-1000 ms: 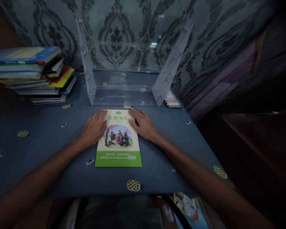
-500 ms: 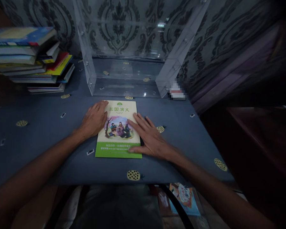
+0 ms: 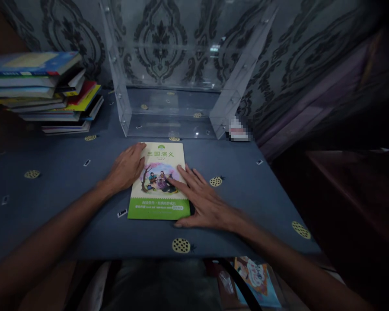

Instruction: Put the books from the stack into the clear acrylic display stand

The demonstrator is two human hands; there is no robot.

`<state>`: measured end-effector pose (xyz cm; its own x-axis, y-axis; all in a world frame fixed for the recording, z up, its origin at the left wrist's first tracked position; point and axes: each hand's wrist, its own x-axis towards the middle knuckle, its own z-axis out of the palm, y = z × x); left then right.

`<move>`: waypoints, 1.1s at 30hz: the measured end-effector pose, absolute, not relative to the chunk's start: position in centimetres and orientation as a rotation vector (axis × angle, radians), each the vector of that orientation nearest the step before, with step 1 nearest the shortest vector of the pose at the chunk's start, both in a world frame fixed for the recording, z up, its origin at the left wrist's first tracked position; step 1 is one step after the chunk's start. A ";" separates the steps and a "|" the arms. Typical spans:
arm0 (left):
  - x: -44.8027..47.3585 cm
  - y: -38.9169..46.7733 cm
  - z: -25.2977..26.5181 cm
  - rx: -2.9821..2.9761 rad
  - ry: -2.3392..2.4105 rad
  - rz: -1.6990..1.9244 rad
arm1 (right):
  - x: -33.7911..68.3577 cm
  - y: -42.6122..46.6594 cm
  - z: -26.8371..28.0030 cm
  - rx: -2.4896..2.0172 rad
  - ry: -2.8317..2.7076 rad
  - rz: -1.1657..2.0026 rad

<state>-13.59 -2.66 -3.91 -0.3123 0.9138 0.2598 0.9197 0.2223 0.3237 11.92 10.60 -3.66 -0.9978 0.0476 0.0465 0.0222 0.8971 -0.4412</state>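
A paperback book [image 3: 158, 151] lies flat on the cloth-covered table, its cream cover carrying green Chinese characters, a picture of seated figures and a green band at the bottom. Along its left edge rests my left hand [image 3: 126, 168], fingers stretched toward the upper left corner and the thumb beside the edge. My right hand [image 3: 201, 198] lies over the right edge with its fingers spread. Its index finger reaches onto the cover picture, and its thumb is by the lower right corner. Neither hand is closed around the book.
Behind the book stands a clear acrylic rack [image 3: 123, 108]. A tall, uneven stack of books [image 3: 42, 82] is at the left. A blurred-out white item [image 3: 240, 129] sits right of the rack. Below the table edge, a blue and orange packet or book [image 3: 259, 280] is visible.
The view has tilted up slightly, so the table things sit lower in it. My right thumb has slid off the cover's green band to below the book's corner. My left hand stays at the left edge.
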 end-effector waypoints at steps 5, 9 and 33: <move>-14.2 -2.7 -4.2 -1.844 -2.410 -0.696 | 11.7 10.6 -3.4 -0.043 -3.003 0.730; -14.5 -2.8 -4.6 -1.878 -2.355 -0.704 | 11.8 11.0 -3.3 -0.060 -2.998 0.726; -14.4 -3.0 -5.6 -1.852 -2.281 -0.694 | 5.2 15.5 -5.3 -0.487 -2.715 0.493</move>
